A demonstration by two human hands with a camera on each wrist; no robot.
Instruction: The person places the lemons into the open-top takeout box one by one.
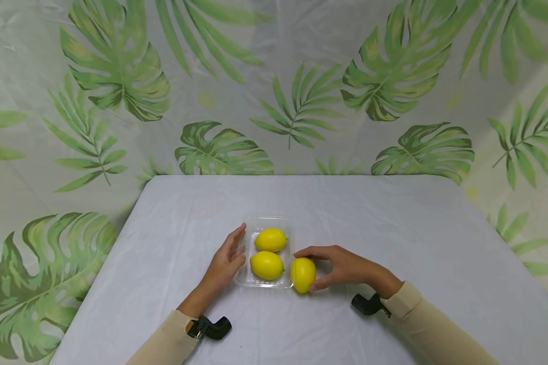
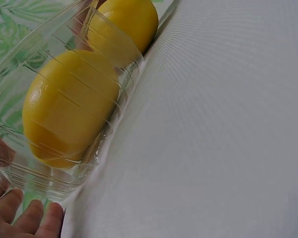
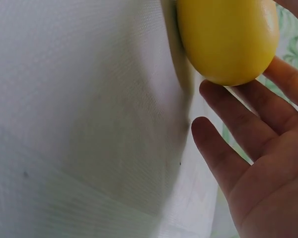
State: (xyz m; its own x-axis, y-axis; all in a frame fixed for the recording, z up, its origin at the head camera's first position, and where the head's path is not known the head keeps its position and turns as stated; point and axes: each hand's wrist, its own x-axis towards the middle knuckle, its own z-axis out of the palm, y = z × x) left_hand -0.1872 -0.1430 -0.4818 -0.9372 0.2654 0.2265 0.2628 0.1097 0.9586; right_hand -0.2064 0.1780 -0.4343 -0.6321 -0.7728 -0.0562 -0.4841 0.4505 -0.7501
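Observation:
Two yellow lemons, the far one (image 1: pixel 270 239) and the near one (image 1: pixel 267 265), lie in a clear plastic container (image 1: pixel 265 285). My left hand (image 1: pixel 225 259) rests along the container's left side, its fingers fairly straight; in the left wrist view fingertips (image 2: pixel 30 218) are beside the clear wall. A third lemon (image 1: pixel 303 275) is just outside the container's right side, close against it. My right hand (image 1: pixel 342 264) holds this lemon between thumb and fingers. In the right wrist view two lower fingers (image 3: pixel 218 148) extend under and away from the lemon (image 3: pixel 228 39).
A white cloth (image 1: pixel 370 218) covers the table. Behind it hangs a curtain (image 1: pixel 301 162) with green leaf prints. Black wrist devices (image 1: pixel 214 328) are strapped at both sleeves.

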